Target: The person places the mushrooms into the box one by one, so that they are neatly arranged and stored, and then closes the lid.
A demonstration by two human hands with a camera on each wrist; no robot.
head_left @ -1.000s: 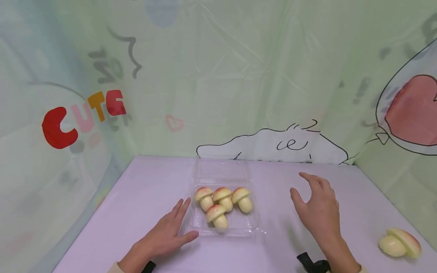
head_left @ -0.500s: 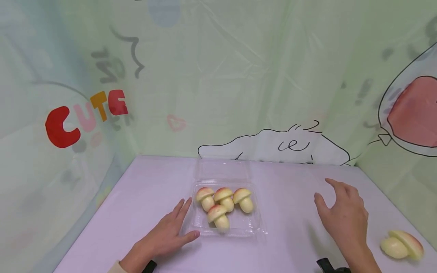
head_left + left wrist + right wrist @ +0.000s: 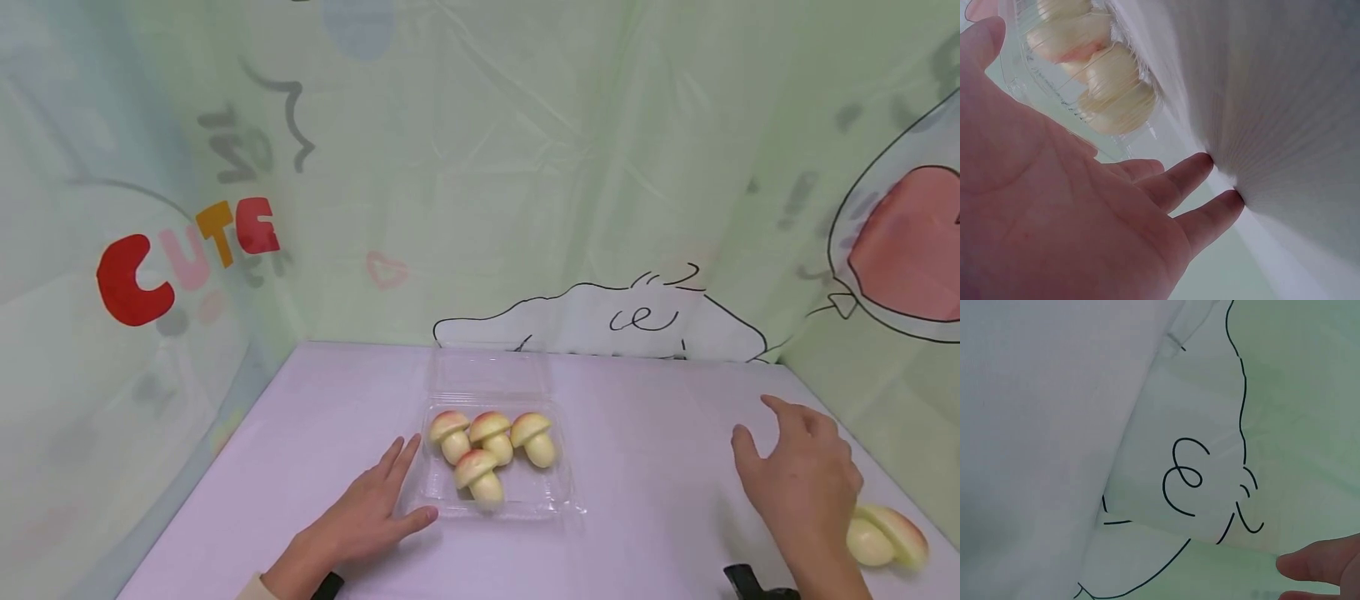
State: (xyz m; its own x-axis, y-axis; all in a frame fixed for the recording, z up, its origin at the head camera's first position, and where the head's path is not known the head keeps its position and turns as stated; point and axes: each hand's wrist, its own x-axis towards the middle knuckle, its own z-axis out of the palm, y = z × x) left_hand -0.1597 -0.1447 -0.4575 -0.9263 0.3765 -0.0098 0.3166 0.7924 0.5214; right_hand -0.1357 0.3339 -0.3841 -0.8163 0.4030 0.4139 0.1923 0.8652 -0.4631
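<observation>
A clear plastic clamshell box (image 3: 536, 497) stands with its lid raised at the back. Inside it lie several mushroom-shaped pieces (image 3: 537, 442), cream with yellow and reddish caps. Beside the box's left wall, my left hand (image 3: 367, 508) has its fingers spread; in the left wrist view its fingertips (image 3: 1232, 199) touch the tabletop. One more mushroom-shaped piece (image 3: 896, 537) lies at the far right, partly covered by my right hand (image 3: 806, 475). That hand holds nothing and hovers with thumb and fingers apart. Only two of its digits show at the corner of the right wrist view.
The table (image 3: 637, 425) has a pale lilac cover. A printed curtain (image 3: 525, 167) encloses its back and both sides. Black straps show near both wrists.
My right hand has moved rightward, from beside the box to the lone mushroom-shaped piece. My left hand and the box have stayed in place.
</observation>
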